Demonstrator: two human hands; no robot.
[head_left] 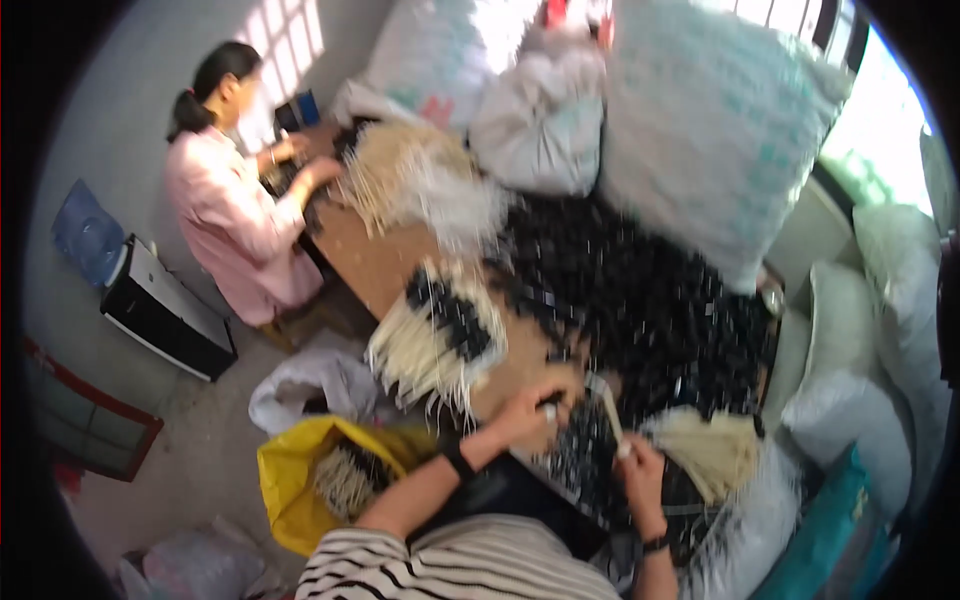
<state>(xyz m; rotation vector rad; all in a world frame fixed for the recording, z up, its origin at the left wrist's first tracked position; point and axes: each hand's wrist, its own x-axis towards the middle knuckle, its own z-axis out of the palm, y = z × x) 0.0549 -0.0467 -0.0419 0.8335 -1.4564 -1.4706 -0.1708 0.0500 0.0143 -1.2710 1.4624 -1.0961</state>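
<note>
My left hand (532, 418), with a dark band on its wrist, is closed over the table's near edge; a small black piece (550, 399) shows between its fingers. To its right, my right hand (641, 474) pinches a cream flat strip (613, 412) that stands up from the fingers, with a pale thin cord curving off its top. Close to the right hand lies a fanned bundle of cream strips (715, 452). Beyond both hands spreads a large heap of small black pieces (650, 300). A stack of cream strips with black ends (440, 340) rests left of it.
A co-worker in pink (235, 205) handles things at the table's (365, 255) far left, beside another cream pile (400, 165). Big white sacks (715, 130) stand behind the heap, more on the right. A yellow bag (295, 485) sits by my left arm. A water dispenser (165, 310) stands left.
</note>
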